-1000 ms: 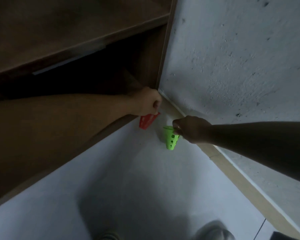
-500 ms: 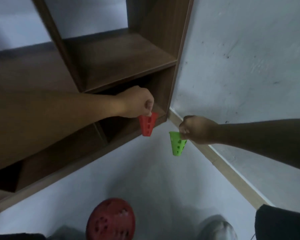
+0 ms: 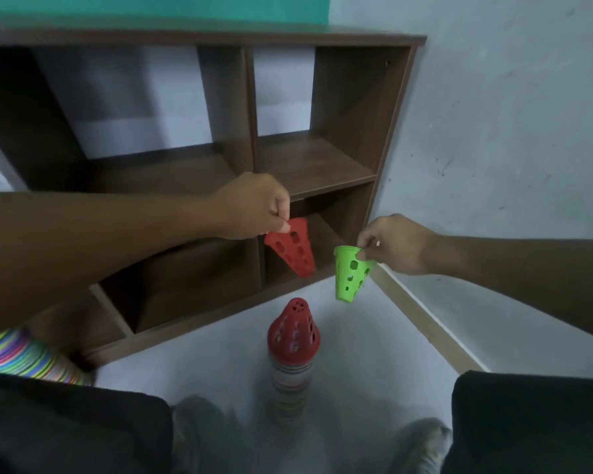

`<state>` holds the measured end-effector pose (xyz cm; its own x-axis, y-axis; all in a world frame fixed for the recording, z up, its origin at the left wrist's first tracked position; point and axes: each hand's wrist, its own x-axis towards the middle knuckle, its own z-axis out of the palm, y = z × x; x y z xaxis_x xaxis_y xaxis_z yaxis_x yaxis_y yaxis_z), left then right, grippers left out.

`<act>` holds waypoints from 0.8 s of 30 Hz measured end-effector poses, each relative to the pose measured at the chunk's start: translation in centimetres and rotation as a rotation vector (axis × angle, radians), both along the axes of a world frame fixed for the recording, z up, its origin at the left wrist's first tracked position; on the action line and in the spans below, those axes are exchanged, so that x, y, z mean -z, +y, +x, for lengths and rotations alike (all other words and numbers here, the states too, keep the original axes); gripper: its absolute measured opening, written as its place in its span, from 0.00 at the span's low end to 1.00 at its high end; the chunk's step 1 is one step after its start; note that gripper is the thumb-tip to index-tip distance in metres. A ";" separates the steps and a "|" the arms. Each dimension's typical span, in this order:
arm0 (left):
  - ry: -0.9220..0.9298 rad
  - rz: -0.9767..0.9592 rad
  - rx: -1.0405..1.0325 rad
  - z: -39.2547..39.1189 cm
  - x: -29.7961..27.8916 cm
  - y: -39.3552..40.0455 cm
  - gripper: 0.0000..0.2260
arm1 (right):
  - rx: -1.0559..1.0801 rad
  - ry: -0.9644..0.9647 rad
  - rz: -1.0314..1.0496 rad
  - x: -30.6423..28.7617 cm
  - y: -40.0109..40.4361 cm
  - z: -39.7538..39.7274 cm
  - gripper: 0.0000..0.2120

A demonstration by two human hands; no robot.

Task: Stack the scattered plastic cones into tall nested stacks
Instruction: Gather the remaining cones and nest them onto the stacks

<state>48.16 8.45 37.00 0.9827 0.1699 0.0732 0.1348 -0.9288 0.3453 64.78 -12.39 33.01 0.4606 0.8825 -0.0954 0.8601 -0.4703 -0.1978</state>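
Pretty far along I think: tall stack (image 3: 291, 367) already stands on the floor. Left hand (image 3: 254, 206) pinches a red cone (image 3: 293, 246), right hand (image 3: 396, 242) a green cone (image 3: 350, 273), both above it, unstacked.

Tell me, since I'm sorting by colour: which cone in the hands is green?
The green cone, pinched at its rim by the right hand. The left hand holds a red cone.
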 end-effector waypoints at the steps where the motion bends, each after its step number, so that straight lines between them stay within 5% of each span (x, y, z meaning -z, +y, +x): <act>1: -0.005 -0.039 -0.027 -1.1 -0.4 -0.2 0.05 | 0.003 -0.011 0.009 -0.7 -0.4 -0.6 0.08; 6: -0.126 -0.372 -0.231 -5.1 -2.3 -2.0 0.05 | 0.058 -0.052 0.134 -4.0 -2.2 -2.7 0.07; 11: -0.119 -0.819 -0.326 -7.5 -3.7 -3.4 0.09 | 0.212 0.112 0.347 -5.2 -3.8 -3.8 0.08; 24: 0.323 -1.023 -0.147 -8.7 -3.9 -4.3 0.23 | 0.289 0.521 0.525 -5.2 -5.7 -5.7 0.12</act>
<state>39.45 4.19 40.88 0.8950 0.1214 -0.4292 0.4454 -0.1880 0.8754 59.10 -18.10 38.23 0.6885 0.7245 0.0338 0.4544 -0.3945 -0.7987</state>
